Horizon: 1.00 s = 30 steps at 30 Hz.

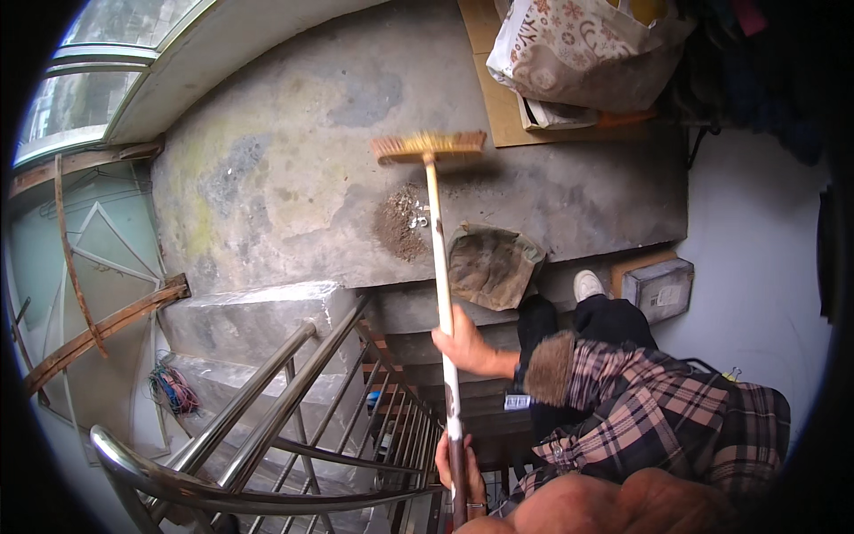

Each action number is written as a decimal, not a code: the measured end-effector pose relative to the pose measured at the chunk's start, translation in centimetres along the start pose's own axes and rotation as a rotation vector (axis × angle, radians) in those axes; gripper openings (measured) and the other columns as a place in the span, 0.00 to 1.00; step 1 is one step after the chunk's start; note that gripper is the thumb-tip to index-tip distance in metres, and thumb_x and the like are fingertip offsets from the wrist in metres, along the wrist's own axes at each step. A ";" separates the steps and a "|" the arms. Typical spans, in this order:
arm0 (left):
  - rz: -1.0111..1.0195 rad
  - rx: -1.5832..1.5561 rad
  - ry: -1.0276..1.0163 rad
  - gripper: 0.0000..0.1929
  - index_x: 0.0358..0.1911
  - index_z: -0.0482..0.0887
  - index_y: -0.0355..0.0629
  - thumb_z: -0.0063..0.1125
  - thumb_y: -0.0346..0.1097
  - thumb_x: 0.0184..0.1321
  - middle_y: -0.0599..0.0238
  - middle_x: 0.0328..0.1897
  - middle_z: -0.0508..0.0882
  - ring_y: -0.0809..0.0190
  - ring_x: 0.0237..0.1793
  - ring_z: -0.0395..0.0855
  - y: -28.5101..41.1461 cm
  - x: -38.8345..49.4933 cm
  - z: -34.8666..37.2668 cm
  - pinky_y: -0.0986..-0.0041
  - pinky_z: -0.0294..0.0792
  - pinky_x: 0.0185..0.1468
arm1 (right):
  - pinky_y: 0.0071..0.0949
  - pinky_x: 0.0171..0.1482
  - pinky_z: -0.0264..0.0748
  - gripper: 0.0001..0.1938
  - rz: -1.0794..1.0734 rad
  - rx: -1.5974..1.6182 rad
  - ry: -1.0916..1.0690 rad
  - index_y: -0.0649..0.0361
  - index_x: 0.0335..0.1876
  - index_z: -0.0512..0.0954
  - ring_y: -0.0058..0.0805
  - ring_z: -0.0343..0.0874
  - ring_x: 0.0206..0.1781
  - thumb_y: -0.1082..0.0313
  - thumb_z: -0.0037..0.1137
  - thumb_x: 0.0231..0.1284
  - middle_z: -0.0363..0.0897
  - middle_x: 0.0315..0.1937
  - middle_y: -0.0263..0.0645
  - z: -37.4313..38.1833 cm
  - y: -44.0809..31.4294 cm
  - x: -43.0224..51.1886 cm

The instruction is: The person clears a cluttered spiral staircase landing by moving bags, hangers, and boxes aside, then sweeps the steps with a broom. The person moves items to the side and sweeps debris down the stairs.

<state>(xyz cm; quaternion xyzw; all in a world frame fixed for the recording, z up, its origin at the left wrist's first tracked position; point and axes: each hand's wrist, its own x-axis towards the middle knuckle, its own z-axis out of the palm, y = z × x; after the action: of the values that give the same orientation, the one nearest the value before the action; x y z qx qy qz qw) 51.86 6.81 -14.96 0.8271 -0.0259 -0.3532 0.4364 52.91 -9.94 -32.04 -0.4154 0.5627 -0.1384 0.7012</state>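
Note:
A push broom's head [428,148] with brown and yellow bristles, slightly blurred, is above the concrete landing [300,167]. My right hand [467,342] is closed around the middle of its white, worn handle [442,267]. Lower down, my left hand [460,464] holds the dark end part of the handle, its fingers partly hidden behind it. Between the broom head and the landing's edge lies a pile of brown dirt [399,230] with small white bits. Right of the pile, a dirty, open scoop-like container [492,267] rests at the edge; its material is unclear.
Stairs [427,340] drop away below the landing, beside a metal railing [267,407]. A printed bag [587,60] stands on cardboard [497,120] at upper right. My white shoe [588,285] is near a grey box [659,290]. Wooden strips [107,334] and coiled cords [173,387] are at left.

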 end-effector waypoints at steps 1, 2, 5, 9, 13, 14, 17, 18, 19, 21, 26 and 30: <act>-0.247 -0.220 -0.031 0.22 0.58 0.65 0.35 0.53 0.37 0.65 0.47 0.56 0.74 0.48 0.52 0.78 0.5 0.0 0.1 0.60 0.75 0.54 | 0.38 0.33 0.71 0.16 -0.050 0.011 0.001 0.68 0.41 0.64 0.36 0.73 0.30 0.67 0.51 0.52 0.71 0.28 0.48 -0.8 -1.4 2.0; -0.380 -0.465 -0.128 0.25 0.60 0.63 0.35 0.49 0.44 0.66 0.46 0.56 0.74 0.47 0.52 0.78 1.0 0.6 0.6 0.59 0.75 0.53 | 0.38 0.32 0.71 0.16 -0.064 -0.013 -0.024 0.67 0.42 0.64 0.35 0.73 0.30 0.67 0.52 0.52 0.71 0.28 0.47 -2.1 -2.6 4.9; -0.635 -0.937 -0.454 0.35 0.69 0.52 0.41 0.29 0.61 0.68 0.45 0.53 0.76 0.53 0.38 0.82 3.9 4.2 3.0 0.65 0.76 0.43 | 0.31 0.32 0.72 0.16 -0.188 -0.183 0.042 0.65 0.43 0.66 0.26 0.71 0.31 0.64 0.54 0.53 0.71 0.29 0.39 -5.4 -6.4 15.1; -0.582 -0.798 -0.691 0.28 0.67 0.55 0.41 0.39 0.49 0.70 0.58 0.40 0.78 0.70 0.20 0.67 7.8 12.9 11.4 0.78 0.62 0.26 | 0.34 0.28 0.75 0.18 -0.239 -0.221 0.092 0.67 0.44 0.65 0.34 0.77 0.23 0.62 0.54 0.54 0.74 0.25 0.37 -10.9 -11.2 29.1; -0.538 -0.846 -0.730 0.27 0.66 0.58 0.39 0.44 0.46 0.69 0.63 0.32 0.75 0.72 0.19 0.67 8.6 20.2 18.6 0.80 0.62 0.25 | 0.39 0.29 0.75 0.18 -0.207 -0.497 0.272 0.73 0.24 0.71 0.44 0.79 0.26 0.59 0.50 0.52 0.76 0.20 0.53 -15.7 -12.3 38.2; -0.548 -0.772 -0.772 0.27 0.66 0.58 0.40 0.44 0.45 0.68 0.64 0.31 0.74 0.72 0.19 0.67 8.5 20.3 18.3 0.80 0.62 0.24 | 0.38 0.25 0.74 0.19 -0.310 -0.479 0.250 0.72 0.16 0.69 0.42 0.78 0.22 0.61 0.49 0.52 0.74 0.15 0.52 -16.5 -11.1 38.0; -0.742 -0.712 -0.683 0.31 0.69 0.54 0.46 0.47 0.45 0.66 0.66 0.26 0.72 0.71 0.16 0.66 7.9 17.1 14.2 0.79 0.60 0.20 | 0.30 0.21 0.71 0.11 -0.091 -0.297 0.170 0.62 0.39 0.65 0.26 0.73 0.20 0.64 0.51 0.60 0.72 0.21 0.36 -14.3 -5.8 33.0; -0.833 -0.689 -0.655 0.32 0.68 0.56 0.45 0.51 0.47 0.64 0.66 0.25 0.71 0.70 0.18 0.68 8.2 15.0 11.4 0.79 0.62 0.23 | 0.29 0.21 0.70 0.11 -0.091 -0.170 0.108 0.61 0.39 0.64 0.25 0.73 0.21 0.64 0.50 0.61 0.71 0.21 0.36 -12.8 -3.7 29.0; -0.831 -0.542 -0.647 0.33 0.68 0.56 0.46 0.53 0.49 0.63 0.66 0.23 0.71 0.69 0.17 0.68 8.2 12.5 7.5 0.79 0.63 0.23 | 0.28 0.21 0.69 0.11 -0.059 -0.167 0.120 0.60 0.42 0.63 0.25 0.72 0.21 0.64 0.49 0.62 0.70 0.22 0.36 -10.5 -1.5 23.4; -0.903 -0.370 -0.558 0.33 0.68 0.57 0.45 0.53 0.49 0.63 0.66 0.23 0.71 0.70 0.17 0.68 8.7 8.5 2.3 0.79 0.62 0.22 | 0.28 0.22 0.70 0.13 -0.027 -0.178 -0.031 0.59 0.45 0.59 0.25 0.71 0.21 0.65 0.47 0.63 0.68 0.24 0.36 -7.6 -0.1 14.7; -1.028 -0.202 -0.396 0.34 0.67 0.57 0.42 0.53 0.51 0.62 0.65 0.23 0.72 0.70 0.17 0.68 9.4 1.1 -4.1 0.80 0.61 0.22 | 0.27 0.26 0.75 0.15 0.385 0.108 -0.390 0.64 0.45 0.59 0.26 0.78 0.26 0.70 0.51 0.60 0.69 0.24 0.37 -5.0 -3.8 2.9; -0.969 -0.369 -0.480 0.35 0.67 0.58 0.40 0.53 0.52 0.62 0.65 0.22 0.72 0.70 0.17 0.68 10.6 4.3 0.3 0.80 0.61 0.21 | 0.27 0.27 0.76 0.14 0.174 -0.100 -0.297 0.61 0.43 0.62 0.26 0.78 0.27 0.71 0.54 0.59 0.71 0.26 0.36 -6.9 -7.3 11.3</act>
<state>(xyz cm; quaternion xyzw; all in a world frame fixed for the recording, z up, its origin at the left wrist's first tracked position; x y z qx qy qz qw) 57.70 -1.45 -9.63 0.5512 0.3201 -0.6896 0.3437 52.40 -24.84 -34.39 -0.4152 0.4930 0.0140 0.7644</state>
